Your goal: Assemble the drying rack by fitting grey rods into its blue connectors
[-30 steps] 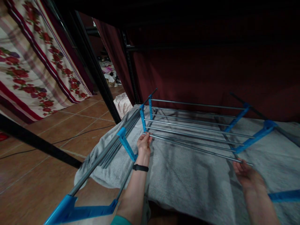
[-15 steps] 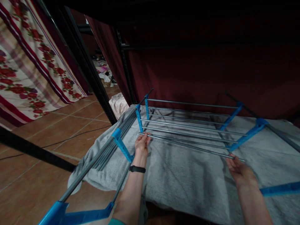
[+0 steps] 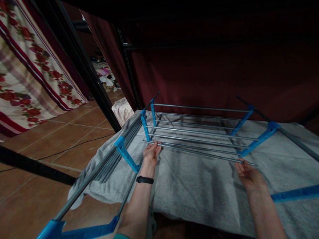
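Note:
A thin grey metal rod [image 3: 196,152] runs crosswise between my hands. My left hand [image 3: 151,153] is closed round it near its left end, a dark band on the wrist. Toward the right end, my right hand [image 3: 246,172] pinches the same rod. Just beyond it, a rack frame has blue plastic brackets [image 3: 145,126] on the left and matching blue brackets [image 3: 259,141] on the right, with several fixed crossbars [image 3: 201,131] spanning them. Another blue bracket [image 3: 127,157] stands left of my left hand, joined to a long side tube [image 3: 84,190].
Several loose rods [image 3: 119,151] lie bundled at the left on a grey blanket [image 3: 194,192]. Black metal posts [image 3: 94,79] rise on the left. A dark red curtain [image 3: 199,76] hangs behind. A cable [image 3: 74,145] crosses the tiled floor [image 3: 67,132], near a floral cloth [image 3: 37,76].
Both hands still hold the rod; its right end and my right hand have moved slightly left and up. The whole view has shifted a little.

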`<act>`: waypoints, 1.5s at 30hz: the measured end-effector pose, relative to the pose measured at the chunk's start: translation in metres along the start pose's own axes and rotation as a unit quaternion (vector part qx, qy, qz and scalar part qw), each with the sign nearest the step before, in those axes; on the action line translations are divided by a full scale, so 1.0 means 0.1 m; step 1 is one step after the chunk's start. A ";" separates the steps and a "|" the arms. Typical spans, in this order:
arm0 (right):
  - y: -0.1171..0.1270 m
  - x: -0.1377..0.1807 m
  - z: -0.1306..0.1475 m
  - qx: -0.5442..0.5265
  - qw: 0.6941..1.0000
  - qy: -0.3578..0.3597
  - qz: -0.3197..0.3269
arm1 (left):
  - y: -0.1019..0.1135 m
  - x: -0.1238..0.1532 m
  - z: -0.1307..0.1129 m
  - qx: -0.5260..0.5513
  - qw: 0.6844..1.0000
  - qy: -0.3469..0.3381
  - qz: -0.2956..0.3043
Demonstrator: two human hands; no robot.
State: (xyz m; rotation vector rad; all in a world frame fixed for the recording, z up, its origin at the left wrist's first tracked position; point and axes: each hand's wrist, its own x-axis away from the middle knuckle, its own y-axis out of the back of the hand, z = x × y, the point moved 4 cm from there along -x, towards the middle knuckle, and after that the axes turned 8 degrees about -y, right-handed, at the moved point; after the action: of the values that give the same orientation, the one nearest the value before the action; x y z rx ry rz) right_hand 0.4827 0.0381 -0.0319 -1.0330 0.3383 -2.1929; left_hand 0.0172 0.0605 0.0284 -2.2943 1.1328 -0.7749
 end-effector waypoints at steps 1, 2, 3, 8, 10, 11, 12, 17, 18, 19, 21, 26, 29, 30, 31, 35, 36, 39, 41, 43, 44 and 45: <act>-0.01 0.01 -0.01 -0.001 1.000 0.002 0.000 | -0.01 0.01 0.01 -0.006 1.000 0.005 0.002; -0.03 0.02 -0.01 -0.002 1.000 0.004 0.003 | -0.01 0.01 0.01 -0.013 1.000 0.012 0.004; -0.05 0.04 -0.02 -0.004 1.000 0.008 0.008 | -0.02 0.01 0.03 -0.021 1.000 0.021 0.006; -0.21 0.25 -0.05 -0.027 0.998 0.040 0.050 | -0.01 0.01 0.10 -0.057 0.996 0.071 0.004; -0.29 0.32 -0.07 -0.029 0.996 0.046 0.075 | -0.01 -0.01 0.11 -0.066 0.995 0.076 0.001; -0.32 0.34 -0.08 -0.033 0.995 0.051 0.082 | -0.02 -0.01 0.12 -0.074 0.994 0.081 0.003; -0.35 0.36 -0.09 -0.036 0.994 0.055 0.091 | -0.02 -0.02 0.12 -0.083 0.993 0.084 0.002; -0.43 0.40 -0.09 -0.043 0.988 0.084 0.126 | -0.06 -0.01 0.11 -0.111 0.989 0.096 -0.014; -0.44 0.41 -0.09 -0.041 0.986 0.089 0.133 | -0.06 0.00 0.11 -0.116 0.988 0.098 -0.019; -0.45 0.42 -0.09 -0.038 0.985 0.093 0.140 | -0.06 0.00 0.11 -0.121 0.987 0.101 -0.023; -0.47 0.43 -0.10 -0.034 0.984 0.098 0.146 | -0.07 0.00 0.10 -0.130 0.986 0.104 -0.027; -0.49 0.45 -0.10 -0.036 0.985 0.103 0.134 | -0.07 -0.02 0.12 -0.150 0.983 0.107 -0.022; -0.50 0.46 -0.10 -0.041 0.985 0.103 0.135 | -0.07 -0.03 0.13 -0.152 0.982 0.108 -0.016; -0.51 0.47 -0.09 -0.042 0.984 0.105 0.136 | -0.07 -0.03 0.13 -0.151 0.982 0.109 -0.013; -0.51 0.47 -0.09 -0.043 0.984 0.106 0.139 | -0.07 -0.03 0.14 -0.149 0.983 0.109 -0.010; -0.50 0.47 -0.09 -0.036 0.983 0.107 0.144 | -0.06 -0.05 0.14 -0.144 0.984 0.109 -0.009; -0.50 0.47 -0.09 -0.034 0.983 0.106 0.145 | -0.05 -0.06 0.14 -0.144 0.984 0.108 -0.011; -0.50 0.46 -0.10 -0.033 0.983 0.103 0.147 | -0.04 -0.08 0.15 -0.145 0.984 0.107 -0.012; -0.50 0.45 -0.10 -0.034 0.983 0.102 0.149 | -0.03 -0.09 0.15 -0.143 0.984 0.107 -0.013; -0.51 0.44 -0.11 -0.035 0.983 0.102 0.149 | -0.03 -0.09 0.15 -0.139 0.985 0.105 -0.015; -0.50 0.44 -0.11 -0.035 0.983 0.102 0.148 | -0.03 -0.09 0.15 -0.137 0.985 0.105 -0.018; -0.50 0.43 -0.12 -0.036 0.983 0.103 0.146 | -0.03 -0.09 0.14 -0.136 0.985 0.106 -0.019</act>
State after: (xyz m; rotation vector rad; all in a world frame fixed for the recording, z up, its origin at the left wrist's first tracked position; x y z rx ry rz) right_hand 0.4308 0.0451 0.0099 -0.7409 0.6254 -2.0333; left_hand 0.0235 0.0719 0.0168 -2.5077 1.3665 -0.9495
